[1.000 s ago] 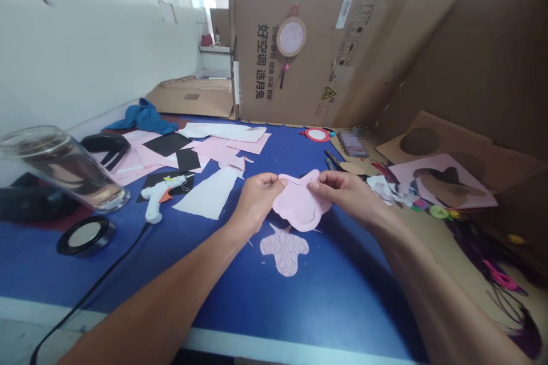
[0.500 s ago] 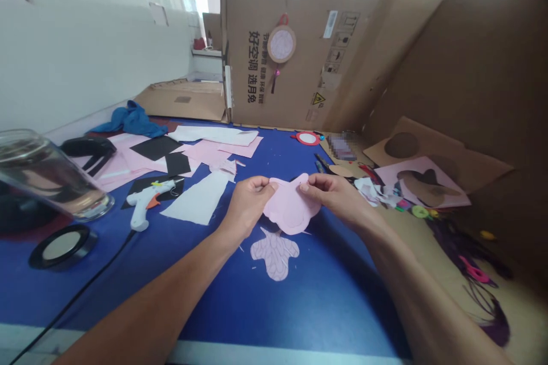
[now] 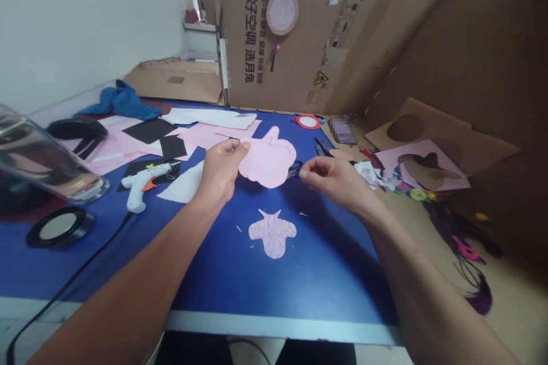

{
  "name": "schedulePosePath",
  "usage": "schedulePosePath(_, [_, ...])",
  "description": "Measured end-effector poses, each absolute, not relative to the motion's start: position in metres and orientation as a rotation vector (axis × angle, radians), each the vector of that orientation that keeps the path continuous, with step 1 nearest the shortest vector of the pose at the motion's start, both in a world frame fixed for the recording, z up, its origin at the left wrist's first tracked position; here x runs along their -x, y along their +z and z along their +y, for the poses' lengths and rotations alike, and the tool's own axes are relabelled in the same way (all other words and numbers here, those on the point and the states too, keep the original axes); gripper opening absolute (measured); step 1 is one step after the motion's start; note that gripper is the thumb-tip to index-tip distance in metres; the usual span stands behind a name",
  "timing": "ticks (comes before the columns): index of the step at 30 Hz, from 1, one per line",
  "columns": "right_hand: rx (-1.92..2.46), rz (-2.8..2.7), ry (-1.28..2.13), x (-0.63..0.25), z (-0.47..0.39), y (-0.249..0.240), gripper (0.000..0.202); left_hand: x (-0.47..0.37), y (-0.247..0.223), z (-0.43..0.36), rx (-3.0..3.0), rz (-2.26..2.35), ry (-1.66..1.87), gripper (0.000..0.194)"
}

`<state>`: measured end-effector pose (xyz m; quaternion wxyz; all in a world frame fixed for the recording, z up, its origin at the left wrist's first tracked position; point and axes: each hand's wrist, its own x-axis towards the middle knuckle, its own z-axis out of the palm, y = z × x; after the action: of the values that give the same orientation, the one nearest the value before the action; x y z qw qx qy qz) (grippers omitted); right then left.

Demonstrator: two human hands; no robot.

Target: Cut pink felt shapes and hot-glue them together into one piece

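My left hand [image 3: 223,168] pinches the left edge of a pink, lobed cutout [image 3: 268,162] with a stem-like tab on top, raised above the blue table. Its material looks like felt or foam sheet. My right hand [image 3: 327,174] is off the cutout, its fingers curled and the thumb close to the index finger. By those fingertips show the dark handles of what look like scissors [image 3: 295,169], partly hidden behind the cutout. Whether the fingers touch them I cannot tell. Below, a pale, patterned, three-lobed cutout [image 3: 273,234] lies flat among thin scraps.
On the left are a white glue gun [image 3: 145,185] with a cord, a glass of liquid [image 3: 51,154], a black round container [image 3: 60,228] and felt pieces. Cardboard walls [image 3: 325,28] rise behind and right. Cut sheets [image 3: 432,165] and purple tassels [image 3: 479,296] lie right.
My right hand has let go of the pink cutout and moved slightly up, beside the dark handles. My left hand has carried the cutout up and left, turning it. The camera view has tilted downward.
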<state>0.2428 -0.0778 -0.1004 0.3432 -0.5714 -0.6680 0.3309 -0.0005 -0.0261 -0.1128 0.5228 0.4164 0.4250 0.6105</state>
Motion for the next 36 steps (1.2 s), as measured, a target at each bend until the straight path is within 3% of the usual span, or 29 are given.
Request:
schedulePosePath(4, [1.464, -1.968, 1.029, -0.225, -0.092, -0.102, 0.019, 0.007, -0.108, -0.023, -0.982, 1.030, 1.495, 0.026])
schedulePosePath(10, [1.616, -2.257, 0.990, -0.210, -0.098, -0.113, 0.036, 0.004, -0.112, -0.023, -0.999, 1.021, 1.488, 0.024])
schedulePosePath(19, [1.652, -2.247, 1.105, -0.204, -0.096, -0.115, 0.004, 0.003, -0.110, -0.025, -0.974, 1.040, 1.480, 0.019])
schedulePosePath(28, [1.399, -2.166, 1.347, -0.212, -0.097, -0.116, 0.002, 0.002, -0.112, -0.025, -0.983, 1.040, 1.472, 0.021])
schedulePosePath(36, [1.362, -2.153, 1.324, -0.219, -0.097, -0.105, 0.007, 0.003, -0.114, -0.026, -1.031, 1.036, 1.460, 0.025])
